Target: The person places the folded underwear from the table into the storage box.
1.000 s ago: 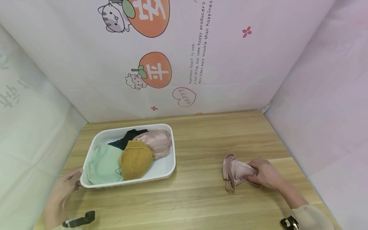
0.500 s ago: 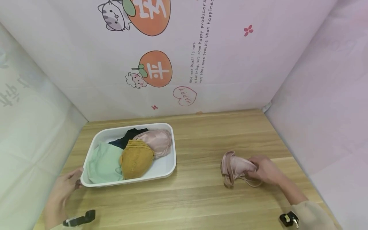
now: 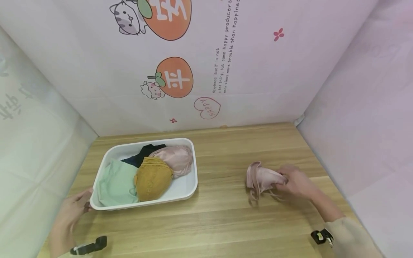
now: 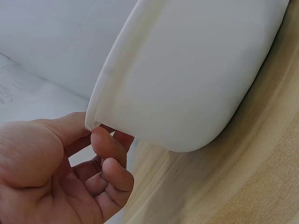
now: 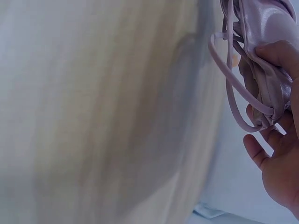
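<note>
At the left, a white plastic basin [image 3: 180, 193] stands on the wooden table. My left hand [image 3: 72, 208] pinches its rim at the near left corner; the left wrist view shows the fingertips [image 4: 105, 142] curled under the lip. To the right, my right hand [image 3: 295, 181] grips a pink bra [image 3: 266, 178] by one end, thumb on the satin cup. Thin straps [image 5: 229, 79] dangle from the bra in the right wrist view. Inside the basin lie a mint green garment [image 3: 117, 182], a mustard yellow bra [image 3: 153, 179], another pink bra [image 3: 175, 159] and a dark garment [image 3: 142, 156].
A printed white cloth wall [image 3: 245, 71] rises behind the table [image 3: 222, 215]. More cloth walls border it at the left [image 3: 35, 107] and right [image 3: 361, 118]. Bare wood lies between the basin and the right hand.
My right hand has raised the pink bra and shifted it slightly away from me and to the left. The left hand and the basin stay in place.
</note>
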A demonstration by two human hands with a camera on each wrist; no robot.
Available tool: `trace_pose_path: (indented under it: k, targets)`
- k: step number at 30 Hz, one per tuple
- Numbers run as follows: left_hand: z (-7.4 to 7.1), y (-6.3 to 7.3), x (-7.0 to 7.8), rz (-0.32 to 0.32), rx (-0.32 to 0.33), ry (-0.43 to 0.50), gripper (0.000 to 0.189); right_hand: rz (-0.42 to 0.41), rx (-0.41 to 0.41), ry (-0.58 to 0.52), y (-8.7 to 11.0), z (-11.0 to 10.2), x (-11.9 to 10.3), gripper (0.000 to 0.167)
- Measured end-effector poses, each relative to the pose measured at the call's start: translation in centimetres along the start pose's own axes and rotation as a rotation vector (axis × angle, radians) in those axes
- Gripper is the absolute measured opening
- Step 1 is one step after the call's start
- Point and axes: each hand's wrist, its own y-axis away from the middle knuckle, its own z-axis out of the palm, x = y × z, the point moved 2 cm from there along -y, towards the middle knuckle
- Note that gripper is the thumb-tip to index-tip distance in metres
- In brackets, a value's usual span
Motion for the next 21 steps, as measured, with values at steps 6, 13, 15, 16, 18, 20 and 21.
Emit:
trace_pose_path:
  k: [6, 13, 15, 16, 18, 20, 21]
  targets:
    - [-0.1, -0.1, -0.2, 0.007, -0.004, 0.005, 0.074, -0.019, -0.008, 0.016, -1.9, -0.6, -0.6, 0.024]
    - [0.0, -0.2, -0.1, 0.002, 0.008, 0.018, 0.075, -0.028, -0.045, 0.002, -4.0, -1.5, -1.5, 0.023]
    - [0.1, -0.2, -0.1, 0.001, 0.015, 0.017, 0.074, -0.05, -0.034, 0.007, -4.6, -1.7, -1.9, 0.024]
    - [0.1, -0.2, -0.1, 0.0, 0.015, 0.018, 0.074, -0.065, -0.026, 0.014, -4.9, -1.8, -2.1, 0.024]
    - [0.1, -0.2, -0.1, -0.002, 0.013, 0.019, 0.074, -0.083, -0.016, 0.033, -5.5, -2.0, -2.4, 0.024]
    - [0.0, -0.1, -0.1, -0.003, 0.008, 0.016, 0.074, -0.092, -0.02, 0.048, -6.0, -2.1, -2.7, 0.023]
    - [0.0, -0.1, -0.2, -0.003, 0.006, 0.012, 0.075, -0.098, -0.02, 0.054, -6.2, -2.2, -2.9, 0.023]
